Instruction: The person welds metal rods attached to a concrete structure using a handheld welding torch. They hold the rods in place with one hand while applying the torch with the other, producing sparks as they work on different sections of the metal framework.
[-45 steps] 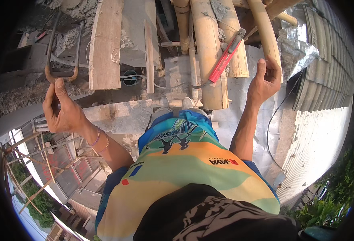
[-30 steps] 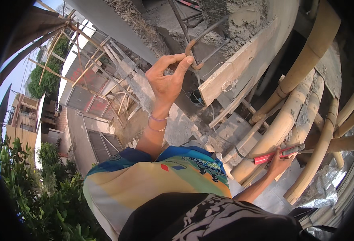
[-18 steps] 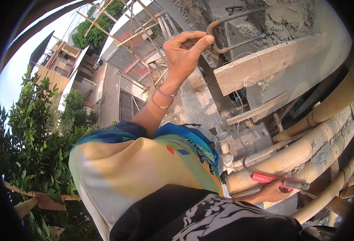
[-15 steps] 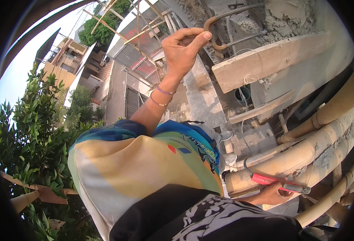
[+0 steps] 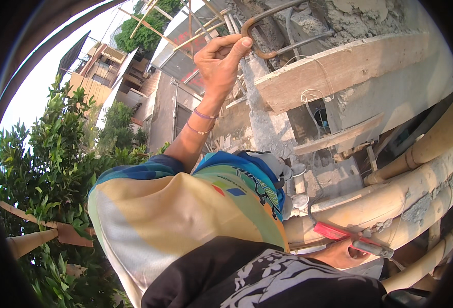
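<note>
My left hand [image 5: 219,61] is raised at the top middle. Its thumb and fingers are closed on the rusty bend of a U-shaped rebar [image 5: 264,54], whose two legs run toward rough concrete. Low on the right, my right hand [image 5: 337,254] is wrapped round a red tool with a grey, rounded handle [image 5: 334,232]. This tool lies close over the bamboo poles; its exact kind is unclear. The undersides of the right fingers are partly hidden.
Thick bamboo poles [image 5: 370,213] cross the lower right. A wooden board [image 5: 339,69] edges the concrete [image 5: 360,20]. Thin string [image 5: 314,95] and a grey cable hang nearby. Below are a ledge [image 5: 272,128] and a yard. Leafy branches [image 5: 52,154] fill the left side.
The view has shifted slightly, so the rebar and my left hand sit a little farther left. Both hands keep their holds.
</note>
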The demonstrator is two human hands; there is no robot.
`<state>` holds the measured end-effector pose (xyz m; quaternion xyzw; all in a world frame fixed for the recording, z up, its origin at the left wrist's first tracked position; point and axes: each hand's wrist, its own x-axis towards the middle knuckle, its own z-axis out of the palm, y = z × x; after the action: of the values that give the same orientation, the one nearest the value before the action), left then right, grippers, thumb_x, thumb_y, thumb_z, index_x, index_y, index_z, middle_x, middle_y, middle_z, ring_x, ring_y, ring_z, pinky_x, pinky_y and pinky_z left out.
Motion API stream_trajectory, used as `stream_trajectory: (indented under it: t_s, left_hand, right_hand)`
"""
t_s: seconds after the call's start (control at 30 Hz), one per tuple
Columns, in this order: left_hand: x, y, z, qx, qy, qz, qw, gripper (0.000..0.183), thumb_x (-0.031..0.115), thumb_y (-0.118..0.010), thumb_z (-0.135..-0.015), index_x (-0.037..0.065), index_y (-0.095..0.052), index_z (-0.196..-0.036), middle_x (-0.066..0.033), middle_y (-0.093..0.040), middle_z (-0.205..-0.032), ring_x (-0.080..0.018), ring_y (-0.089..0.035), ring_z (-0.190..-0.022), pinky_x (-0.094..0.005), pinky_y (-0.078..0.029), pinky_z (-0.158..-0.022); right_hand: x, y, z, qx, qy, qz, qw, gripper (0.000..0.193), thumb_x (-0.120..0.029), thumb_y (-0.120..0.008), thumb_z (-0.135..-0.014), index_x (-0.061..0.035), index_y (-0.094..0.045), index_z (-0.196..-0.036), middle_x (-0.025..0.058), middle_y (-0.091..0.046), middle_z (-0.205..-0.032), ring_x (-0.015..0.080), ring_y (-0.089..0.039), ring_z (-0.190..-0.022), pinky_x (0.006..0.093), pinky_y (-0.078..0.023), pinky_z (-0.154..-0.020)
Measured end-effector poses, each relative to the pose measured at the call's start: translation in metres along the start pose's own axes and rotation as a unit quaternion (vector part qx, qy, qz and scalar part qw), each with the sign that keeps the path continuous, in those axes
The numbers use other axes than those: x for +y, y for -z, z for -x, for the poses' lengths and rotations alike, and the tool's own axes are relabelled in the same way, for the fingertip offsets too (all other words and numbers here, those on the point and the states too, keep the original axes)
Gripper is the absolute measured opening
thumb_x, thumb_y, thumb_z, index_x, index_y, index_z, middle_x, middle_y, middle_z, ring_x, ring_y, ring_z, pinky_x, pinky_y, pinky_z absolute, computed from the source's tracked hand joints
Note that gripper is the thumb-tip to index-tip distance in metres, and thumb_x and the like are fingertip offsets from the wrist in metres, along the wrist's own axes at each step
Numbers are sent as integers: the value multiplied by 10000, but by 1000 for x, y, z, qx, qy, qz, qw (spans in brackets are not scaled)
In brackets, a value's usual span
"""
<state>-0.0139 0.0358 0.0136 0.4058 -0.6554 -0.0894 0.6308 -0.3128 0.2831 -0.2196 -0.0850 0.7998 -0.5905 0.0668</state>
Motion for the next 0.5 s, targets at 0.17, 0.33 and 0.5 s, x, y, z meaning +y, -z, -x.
stream_trajectory:
  t_s: [0.17, 0.33, 0.5]
  left_hand:
    - [1, -1, 1, 3, 4, -26, 1000, 194, 88, -821, -856, -46, -745, -973, -101, -754, -840, -124, -710, -731, -251, -588, -689]
    - [-1, -3, 2, 5, 20, 29, 999, 174, 92, -830, -849, -30, -757, -949, -66, -736, -830, -96, -684, -748, -234, -560, -700]
    - [-8, -3, -1, -2, 2, 20, 1000, 149, 99, -841, -839, 0, -775, -928, -22, -699, -796, -62, -616, -714, -206, -469, -642]
  right_hand:
    - [3, 2, 1, 2, -5, -1, 1000, 634, -225, -784, -865, 59, -530, -1372, 209, -628, -1292, 300, -642, -1145, 377, -543, -943]
    - [7, 5, 8, 24, -1, -4, 1000, 638, -219, -785, -862, 59, -529, -1377, 209, -626, -1296, 301, -640, -1147, 377, -543, -944]
    - [10, 7, 13, 99, 59, 94, 989, 642, -164, -774, -847, 55, -525, -1396, 203, -621, -1317, 302, -636, -1158, 389, -548, -941]
